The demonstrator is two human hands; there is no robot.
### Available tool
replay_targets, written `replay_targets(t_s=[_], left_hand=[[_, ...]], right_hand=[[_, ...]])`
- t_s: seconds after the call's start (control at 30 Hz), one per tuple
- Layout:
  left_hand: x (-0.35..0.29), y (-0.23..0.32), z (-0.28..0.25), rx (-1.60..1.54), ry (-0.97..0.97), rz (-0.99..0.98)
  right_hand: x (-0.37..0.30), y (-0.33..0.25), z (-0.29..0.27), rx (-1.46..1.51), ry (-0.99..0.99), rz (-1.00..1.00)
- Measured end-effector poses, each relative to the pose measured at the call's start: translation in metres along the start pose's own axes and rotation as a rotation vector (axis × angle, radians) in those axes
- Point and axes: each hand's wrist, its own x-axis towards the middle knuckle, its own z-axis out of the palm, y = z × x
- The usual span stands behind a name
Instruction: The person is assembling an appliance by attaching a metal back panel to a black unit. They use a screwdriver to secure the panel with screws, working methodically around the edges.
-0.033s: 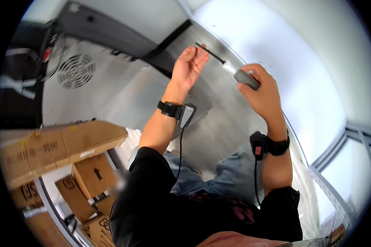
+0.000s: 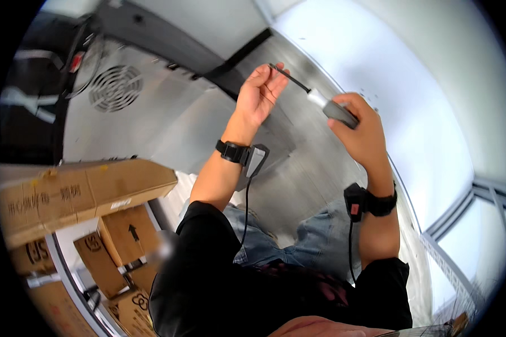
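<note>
My right hand (image 2: 361, 128) grips a screwdriver by its dark grey handle (image 2: 342, 114). The screwdriver has a white collar and a long dark shaft (image 2: 297, 83) slanting up and left. At the shaft's tip is my left hand (image 2: 258, 95), palm turned up, with thumb and fingertips drawn together around the tip. Anything small pinched there is too tiny to make out. Both hands are raised above the grey floor (image 2: 287, 174), in front of a grey metal panel (image 2: 168, 123). Each wrist wears a black strap with a small cabled device.
Left of me, a long cardboard box (image 2: 90, 194) lies across a rack of smaller cartons (image 2: 129, 236). The metal panel has a round vent (image 2: 117, 89), beside a dark bar (image 2: 163, 39). A bright white panel (image 2: 376, 67) stands to the right; a metal frame (image 2: 450, 213) is at far right.
The view has shifted slightly, so the surroundings sit a little to the right. The left thumb and fingertips are closer around the screwdriver's tip. My right hand keeps its grip on the handle.
</note>
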Motion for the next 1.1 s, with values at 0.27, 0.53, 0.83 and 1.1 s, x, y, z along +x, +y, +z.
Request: replay_targets(t_s=[0.27,0.53,0.83,1.1], left_hand=[[-0.075,0.078,-0.021,-0.134,-0.127,0.064],[-0.097,0.102,-0.04,-0.03,-0.208,0.132],[-0.1,0.109,-0.045,0.091,-0.053,0.13],[-0.084,0.117,-0.019,-0.095,-0.073,0.114]], right_hand=[[-0.022,-0.039,0.057,0.25,-0.172,-0.036],[-0.038,-0.064,0.081,0.25,-0.192,0.049],[-0.054,-0.09,0.111,-0.205,0.095,-0.264],[-0.064,-0.133,0.125,-0.356,0.238,-0.504]])
